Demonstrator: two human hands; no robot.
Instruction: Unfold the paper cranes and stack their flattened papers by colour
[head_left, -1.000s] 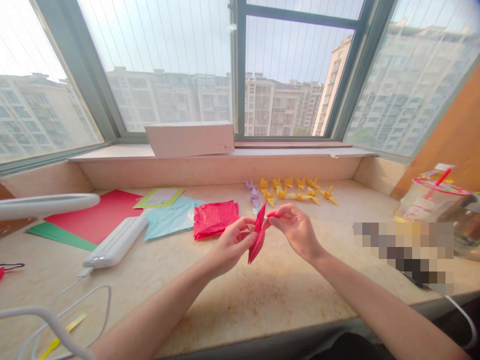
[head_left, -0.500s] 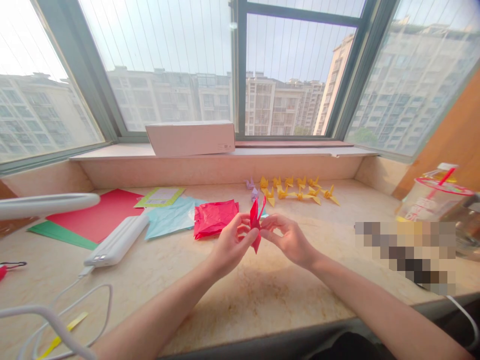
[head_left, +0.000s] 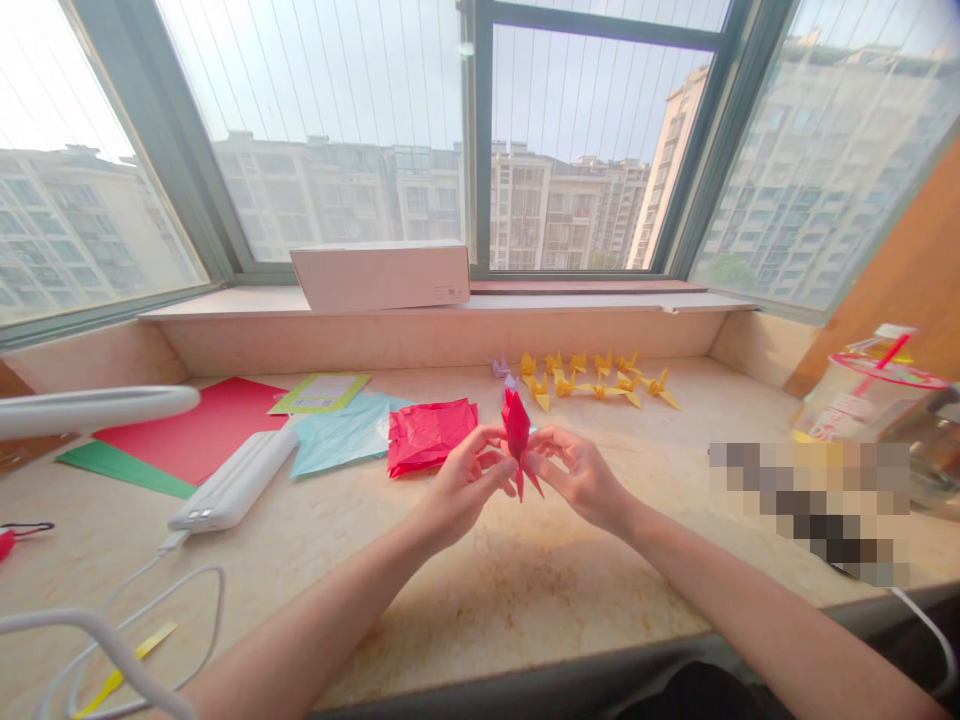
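A small folded piece of red paper [head_left: 517, 435] stands upright between my two hands, just above the marble counter [head_left: 525, 580]. My left hand [head_left: 463, 485] pinches its left side with thumb and fingers. My right hand [head_left: 577, 475] pinches its right side. Two thin red points hang below my fingers. Just left of my hands lies a crumpled stack of red paper sheets [head_left: 429, 436]. Behind my hands, several yellow folded paper cranes [head_left: 592, 380] and a few purple ones [head_left: 502, 372] stand in rows near the wall.
A light blue sheet [head_left: 341, 435], a large red sheet [head_left: 199, 430], a green sheet [head_left: 112, 470] and a yellow-green card [head_left: 319, 393] lie at left. A white power bank [head_left: 232, 482] with cable sits nearby. A white box [head_left: 381, 275] rests on the sill. A plastic cup [head_left: 862, 400] stands at right.
My hands came closer together and the red paper turned from a long slanted shape to a compact upright one held between both hands.
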